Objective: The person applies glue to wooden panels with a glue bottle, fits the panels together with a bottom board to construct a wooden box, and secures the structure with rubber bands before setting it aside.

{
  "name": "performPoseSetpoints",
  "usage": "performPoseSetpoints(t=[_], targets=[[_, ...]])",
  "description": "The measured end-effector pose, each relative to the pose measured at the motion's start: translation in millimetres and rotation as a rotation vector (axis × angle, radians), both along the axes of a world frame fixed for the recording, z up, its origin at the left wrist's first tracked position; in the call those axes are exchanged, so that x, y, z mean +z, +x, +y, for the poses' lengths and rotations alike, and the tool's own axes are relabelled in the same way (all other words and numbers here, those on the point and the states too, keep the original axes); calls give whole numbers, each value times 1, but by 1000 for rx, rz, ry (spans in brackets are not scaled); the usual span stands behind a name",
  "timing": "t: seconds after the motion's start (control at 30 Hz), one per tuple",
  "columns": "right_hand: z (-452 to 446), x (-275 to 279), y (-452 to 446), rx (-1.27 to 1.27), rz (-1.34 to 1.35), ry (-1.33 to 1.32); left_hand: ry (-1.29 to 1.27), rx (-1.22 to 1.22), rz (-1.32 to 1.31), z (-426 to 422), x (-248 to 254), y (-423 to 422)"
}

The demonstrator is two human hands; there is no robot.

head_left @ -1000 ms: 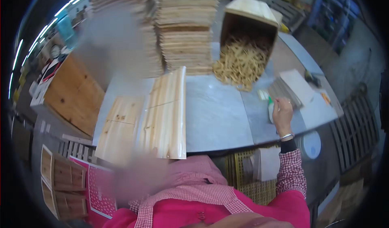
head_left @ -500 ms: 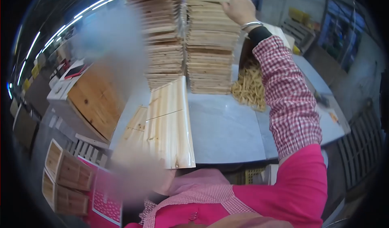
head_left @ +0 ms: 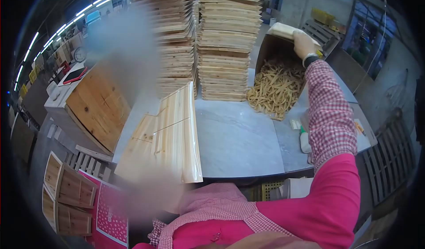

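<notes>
My right hand [head_left: 304, 45] is at the top of a tipped carton [head_left: 269, 50], its fingers curled over the edge of a flat white bundle [head_left: 283, 29] lying there. Curled pale wood-coloured strips [head_left: 274, 87] spill from the carton's mouth onto the table. Nearer to me, two wooden panels overlap: a glossy, film-covered panel [head_left: 179, 134] on top and a second panel [head_left: 141, 136] beneath, to its left. A blurred patch over the lower left hides my left hand, near the panels' lower edge; its fingers do not show.
Two tall stacks of wooden panels, left [head_left: 175, 50] and right [head_left: 226, 50], stand at the table's back. A green-capped white bottle [head_left: 304, 140] lies near my right sleeve. Left of the grey table [head_left: 239, 138] is a wooden-sided cabinet [head_left: 99, 107]. Wooden boxes [head_left: 73, 196] sit lower left.
My right hand has moved from the top of the right panel stack, rightward and down to the white bundle on the carton. More of the lower panel shows now.
</notes>
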State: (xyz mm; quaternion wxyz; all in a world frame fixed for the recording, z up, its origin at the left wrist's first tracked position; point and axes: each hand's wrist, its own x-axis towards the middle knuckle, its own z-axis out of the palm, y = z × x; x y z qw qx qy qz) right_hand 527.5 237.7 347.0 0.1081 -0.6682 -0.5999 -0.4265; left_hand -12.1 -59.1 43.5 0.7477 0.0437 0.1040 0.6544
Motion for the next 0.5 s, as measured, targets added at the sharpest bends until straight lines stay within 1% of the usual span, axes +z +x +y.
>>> performPoseSetpoints(t=[0.1,0.17,0.23,0.27,0.3,0.33,0.37,0.4,0.43,0.47,0.5], targets=[[-48,67,-10,133,143,130,26,12,-7,1,2,-4],[-67,115,7,162,70,136,33,7,-35,-1,2,-9],[-112,143,-4,191,54,234,90,-17,-101,3,7,-11],[-133,151,-5,223,65,245,91,12,-79,3,7,-11],[-154,152,-6,254,82,245,67,47,-37,3,13,-8],[-180,146,-16,356,68,258,76,38,-13,2,18,-8],[-208,131,-29,466,65,258,77,101,59,-1,23,0],[-234,114,-47,502,58,245,78,20,69,-10,37,1],[-257,91,-65,542,52,231,22,-2,94,-15,41,-2],[-280,61,-81,606,65,208,68,-21,133,-20,38,-4],[-304,33,-97,665,80,193,96,-41,262,-28,45,-3]])
